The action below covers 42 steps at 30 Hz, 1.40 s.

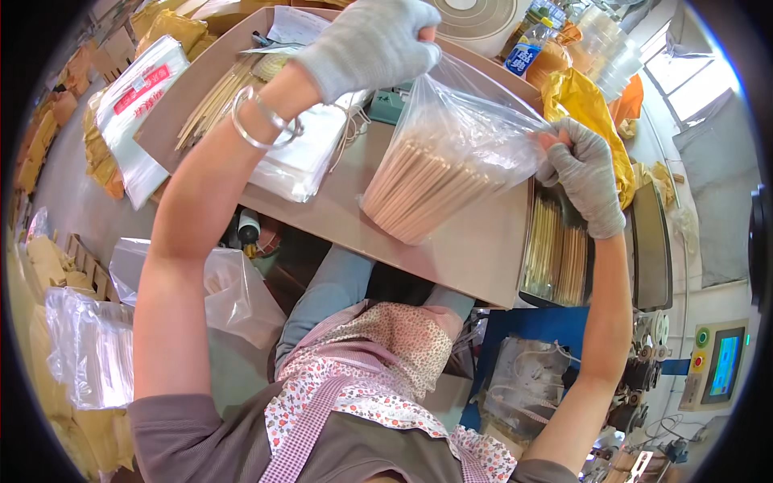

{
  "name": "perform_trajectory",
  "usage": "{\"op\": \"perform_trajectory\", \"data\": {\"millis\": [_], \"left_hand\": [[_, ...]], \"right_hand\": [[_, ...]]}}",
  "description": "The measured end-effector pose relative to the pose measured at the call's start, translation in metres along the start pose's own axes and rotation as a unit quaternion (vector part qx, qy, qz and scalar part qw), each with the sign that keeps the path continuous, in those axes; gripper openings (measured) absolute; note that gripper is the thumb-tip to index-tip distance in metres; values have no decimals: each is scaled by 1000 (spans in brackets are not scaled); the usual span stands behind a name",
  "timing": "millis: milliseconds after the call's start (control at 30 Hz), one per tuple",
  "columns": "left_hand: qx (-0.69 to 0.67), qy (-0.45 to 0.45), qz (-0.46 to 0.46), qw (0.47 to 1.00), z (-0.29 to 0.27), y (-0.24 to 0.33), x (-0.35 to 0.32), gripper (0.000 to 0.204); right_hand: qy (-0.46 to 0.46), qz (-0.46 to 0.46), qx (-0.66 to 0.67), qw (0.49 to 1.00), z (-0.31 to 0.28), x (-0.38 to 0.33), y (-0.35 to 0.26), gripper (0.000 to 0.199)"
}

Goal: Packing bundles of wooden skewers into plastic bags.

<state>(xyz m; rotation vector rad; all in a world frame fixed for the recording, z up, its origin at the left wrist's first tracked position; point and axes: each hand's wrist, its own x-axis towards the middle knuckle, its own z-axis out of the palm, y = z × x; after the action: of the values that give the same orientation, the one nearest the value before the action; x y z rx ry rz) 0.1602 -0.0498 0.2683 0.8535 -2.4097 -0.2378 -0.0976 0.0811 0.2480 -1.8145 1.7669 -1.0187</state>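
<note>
A clear plastic bag (483, 92) full of thin, pale wooden sticks (427, 189) rests on the brown tabletop (322, 229) in front of me. The sticks are packed close together with their ends upward, leaning slightly. My left hand (374, 48), in a grey glove with bare fingertips, is closed on the bag's mouth at the upper left. On the opposite side, my right hand (584, 173), gloved the same way, pinches the bag's other corner. Between the two hands the plastic is pulled taut above the sticks.
Flat clear bags (298, 165) and loose sticks (216, 101) lie at the table's left. A bin of sticks (555, 245) stands by the right edge. Behind are a bottle (527, 48) and a yellow sack (588, 105). A machine control panel (717, 366) is at far right.
</note>
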Motion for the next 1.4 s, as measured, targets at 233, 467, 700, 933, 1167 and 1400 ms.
{"op": "perform_trajectory", "data": {"millis": [233, 467, 700, 933, 1167, 1400], "left_hand": [[-351, 139, 45, 925, 151, -27, -89, 90], [-632, -20, -250, 733, 191, -45, -43, 58], [-711, -146, -351, 591, 256, -56, -27, 49], [-733, -103, -381, 555, 270, -90, -7, 38], [-730, -82, -431, 523, 284, -104, -15, 40], [-697, -105, -389, 593, 268, -97, -36, 57]], "right_hand": [[67, -10, 346, 936, 50, 18, 9, 21], [202, 22, 383, 901, 48, 120, 118, 9], [179, 226, 392, 873, 59, 195, 251, 31], [6, -72, 310, 948, 52, 184, 95, 25], [199, 241, 363, 878, 95, 173, 277, 31], [318, 90, 371, 868, 128, 181, 278, 41]]}}
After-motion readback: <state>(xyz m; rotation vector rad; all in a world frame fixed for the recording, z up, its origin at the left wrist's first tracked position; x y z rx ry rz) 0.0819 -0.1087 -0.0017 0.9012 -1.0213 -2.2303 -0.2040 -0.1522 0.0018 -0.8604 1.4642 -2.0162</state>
